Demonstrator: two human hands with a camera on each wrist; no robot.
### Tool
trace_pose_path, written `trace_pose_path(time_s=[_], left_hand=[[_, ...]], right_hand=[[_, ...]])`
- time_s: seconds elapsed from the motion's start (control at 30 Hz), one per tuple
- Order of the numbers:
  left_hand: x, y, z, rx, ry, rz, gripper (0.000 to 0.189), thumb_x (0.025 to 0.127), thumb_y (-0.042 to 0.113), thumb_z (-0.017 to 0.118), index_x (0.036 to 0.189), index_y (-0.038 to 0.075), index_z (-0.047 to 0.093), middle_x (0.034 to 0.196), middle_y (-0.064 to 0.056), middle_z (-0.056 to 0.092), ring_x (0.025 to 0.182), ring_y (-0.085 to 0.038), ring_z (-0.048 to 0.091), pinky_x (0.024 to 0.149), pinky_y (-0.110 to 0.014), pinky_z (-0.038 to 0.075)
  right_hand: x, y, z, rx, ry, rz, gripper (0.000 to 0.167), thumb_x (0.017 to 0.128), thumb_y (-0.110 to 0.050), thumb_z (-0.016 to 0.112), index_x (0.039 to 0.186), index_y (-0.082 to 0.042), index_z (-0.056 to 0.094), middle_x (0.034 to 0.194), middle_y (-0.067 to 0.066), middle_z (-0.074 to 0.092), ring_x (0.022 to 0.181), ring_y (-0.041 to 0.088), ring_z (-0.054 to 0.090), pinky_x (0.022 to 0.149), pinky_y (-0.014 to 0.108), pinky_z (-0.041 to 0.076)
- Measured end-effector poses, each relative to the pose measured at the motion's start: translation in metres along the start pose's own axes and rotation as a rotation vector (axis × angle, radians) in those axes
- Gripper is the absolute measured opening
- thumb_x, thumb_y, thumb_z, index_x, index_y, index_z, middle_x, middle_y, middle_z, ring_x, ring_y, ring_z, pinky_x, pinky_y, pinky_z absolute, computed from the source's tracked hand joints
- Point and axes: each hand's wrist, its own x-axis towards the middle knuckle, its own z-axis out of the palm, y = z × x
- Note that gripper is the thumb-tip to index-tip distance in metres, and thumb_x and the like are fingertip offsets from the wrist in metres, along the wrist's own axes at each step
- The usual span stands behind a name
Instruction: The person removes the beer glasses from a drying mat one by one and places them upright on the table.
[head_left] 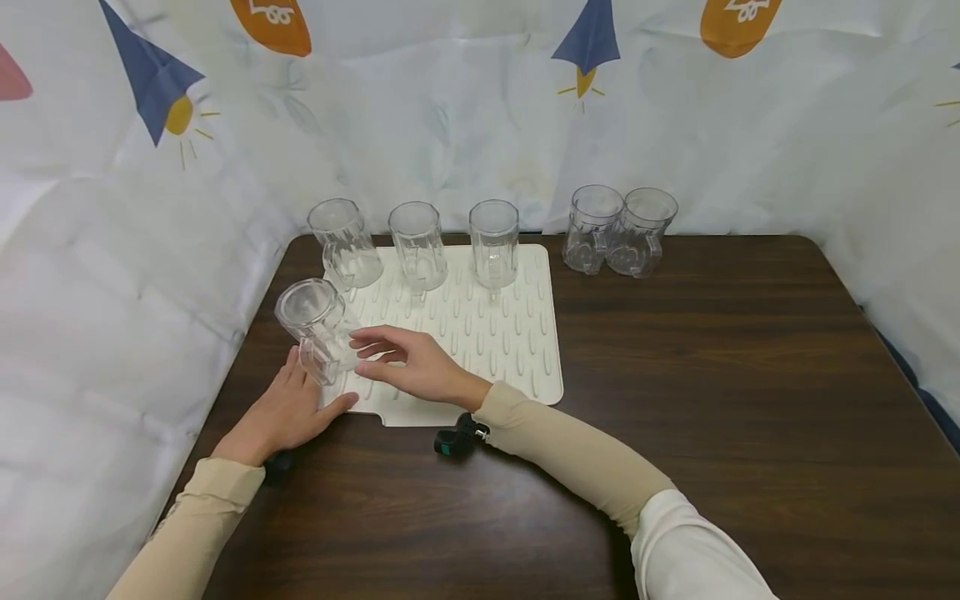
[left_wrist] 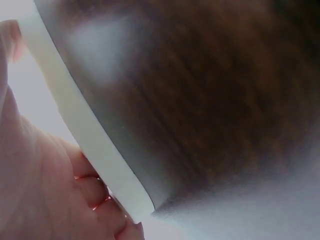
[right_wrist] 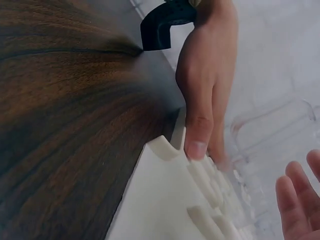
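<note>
At the left hand (head_left: pixel 287 412), no grasp: fingers extended, thumb at the front edge of the white ridged drying mat (head_left: pixel 528 367). At the right hand (head_left: pixel 416 365), release: fingers loosely bent, tips beside the near clear mug (head_left: pixel 321 331), contact uncertain. Apparently on the mat's front left part; judged all but placed. Farther back, three clear mugs (head_left: pixel 418 248) in a row at the mat's rear, judged done. Off to the right, on the dark wood-grain table (head_left: pixel 750 375), a pair of clear mugs (head_left: pixel 592 229), overlapping in view, judged outstanding. No contents visible in any.
</note>
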Motion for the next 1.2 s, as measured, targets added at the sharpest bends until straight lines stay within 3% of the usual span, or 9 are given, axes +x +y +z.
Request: trace_pose_path(time_s=[0.27, 0.53, 0.93, 1.2], left_hand=[[0.001, 0.001, 0.000, 0.037, 0.001, -0.003, 0.111, 0.101, 0.064, 0.049, 0.152, -0.027, 0.011, 0.164, -0.045, 0.002, 0.154, -0.064, -0.001, 0.122, -0.076, 0.014], [-0.002, 0.002, 0.000, 0.053, 0.027, 0.012, 0.109, 0.100, 0.062, 0.052, 0.155, -0.023, 0.013, 0.165, -0.044, 0.006, 0.153, -0.064, 0.004, 0.121, -0.077, 0.016], [-0.005, 0.002, 0.000, 0.076, 0.042, 0.031, 0.100, 0.101, 0.056, 0.057, 0.151, -0.025, 0.024, 0.162, -0.047, 0.014, 0.152, -0.065, 0.008, 0.121, -0.077, 0.018], [-0.005, 0.001, -0.001, 0.024, 0.026, 0.029, 0.098, 0.100, 0.048, 0.061, 0.156, -0.020, 0.016, 0.166, -0.043, 0.004, 0.154, -0.062, 0.002, 0.122, -0.077, 0.013]], right_hand=[[0.011, -0.001, 0.013, -0.010, -0.023, -0.001, 0.049, 0.102, -0.023, 0.067, 0.148, -0.013, 0.055, 0.142, 0.006, 0.067, 0.128, 0.012, 0.067, 0.107, 0.017, 0.052], [0.017, -0.001, 0.021, -0.062, -0.142, -0.005, 0.055, 0.103, -0.023, 0.065, 0.155, -0.015, 0.048, 0.155, 0.003, 0.057, 0.137, 0.012, 0.061, 0.109, 0.015, 0.049], [0.020, 0.003, 0.032, 0.004, -0.157, 0.046, 0.055, 0.103, -0.024, 0.066, 0.155, -0.014, 0.049, 0.155, 0.005, 0.057, 0.137, 0.007, 0.060, 0.107, 0.013, 0.049], [0.025, 0.000, 0.040, -0.013, -0.153, 0.062, 0.055, 0.102, -0.025, 0.067, 0.154, -0.013, 0.050, 0.151, 0.004, 0.061, 0.136, 0.005, 0.060, 0.108, 0.012, 0.047]])
